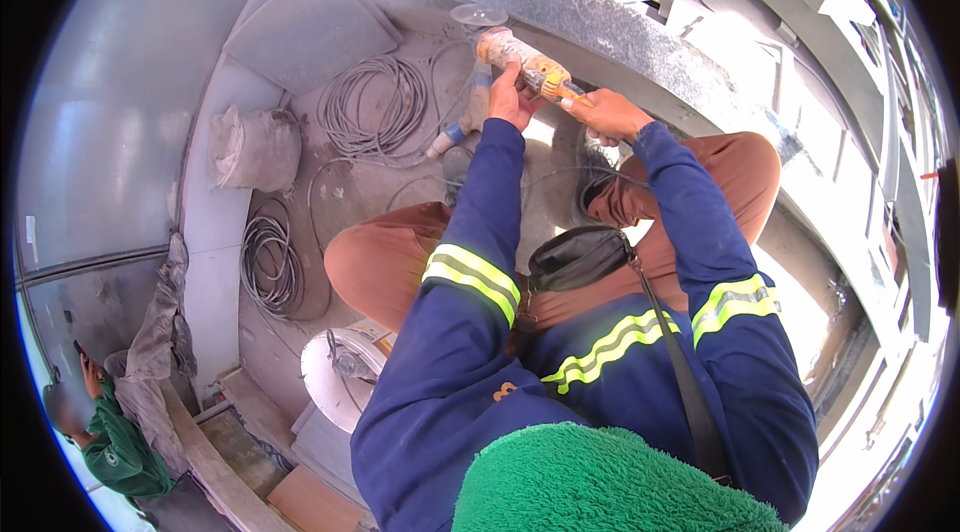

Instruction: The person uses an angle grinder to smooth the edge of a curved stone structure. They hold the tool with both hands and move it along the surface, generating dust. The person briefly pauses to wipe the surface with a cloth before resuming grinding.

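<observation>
An angle grinder (527, 63) with a dusty orange and white body is held across both my hands. Its round disc (479, 16) is at the far end, close to the face of a long grey slab (560, 0); whether they touch I cannot tell. My left hand (512, 99) wraps round the grinder's body from below. My right hand (608, 116) grips its rear end. On the floor left of the grinder lies a dusty tool or connector with blue parts (451, 137), partly hidden behind my left arm. My knees are bent either side, with a black waist bag (578, 258) between them.
Coiled cables (372, 108) lie on the floor to the left, with another coil (270, 267) nearer. A dusty sack (257, 148) and a leaning panel (313, 27) stand by the wall. A white bucket (335, 379) is near left. A person in green (125, 449) is at lower left.
</observation>
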{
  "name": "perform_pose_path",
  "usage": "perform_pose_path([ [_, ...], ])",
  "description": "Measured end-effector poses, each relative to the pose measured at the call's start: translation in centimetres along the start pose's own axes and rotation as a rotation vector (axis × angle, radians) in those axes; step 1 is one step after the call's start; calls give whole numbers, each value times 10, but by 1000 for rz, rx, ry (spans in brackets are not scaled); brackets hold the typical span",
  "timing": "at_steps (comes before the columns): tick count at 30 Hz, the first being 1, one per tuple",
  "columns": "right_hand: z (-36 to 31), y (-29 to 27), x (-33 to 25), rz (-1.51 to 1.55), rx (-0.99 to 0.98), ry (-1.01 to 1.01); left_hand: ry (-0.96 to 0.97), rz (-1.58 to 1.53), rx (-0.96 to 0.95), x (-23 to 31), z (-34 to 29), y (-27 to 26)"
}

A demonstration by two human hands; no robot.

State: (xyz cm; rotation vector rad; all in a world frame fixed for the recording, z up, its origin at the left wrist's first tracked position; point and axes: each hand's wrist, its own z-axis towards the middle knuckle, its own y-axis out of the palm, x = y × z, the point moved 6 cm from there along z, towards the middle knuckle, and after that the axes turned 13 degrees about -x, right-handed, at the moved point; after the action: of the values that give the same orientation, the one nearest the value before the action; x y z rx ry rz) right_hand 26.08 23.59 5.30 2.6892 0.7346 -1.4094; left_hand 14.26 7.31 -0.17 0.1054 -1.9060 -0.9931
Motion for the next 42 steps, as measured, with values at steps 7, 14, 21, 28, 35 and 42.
perform_pose_path([
  [7,-12,2,3,-20,10,-8,-33,14,-73,-7,-1,-3],
  [14,-21,3,4,-14,30,30,-57,27,-96,-14,-2,-3],
  [21,-5,3,-6,26,12,4,-19,45,-17,-2,5,-9],
  [28,22,-4,-18,48,10,1,-13,80,51,17,19,-14],
  [35,35,-7,-21,79,7,14,-25,94,78,24,25,-15],
  [42,28,-8,-18,37,1,-23,-22,82,32,23,21,-12],
])
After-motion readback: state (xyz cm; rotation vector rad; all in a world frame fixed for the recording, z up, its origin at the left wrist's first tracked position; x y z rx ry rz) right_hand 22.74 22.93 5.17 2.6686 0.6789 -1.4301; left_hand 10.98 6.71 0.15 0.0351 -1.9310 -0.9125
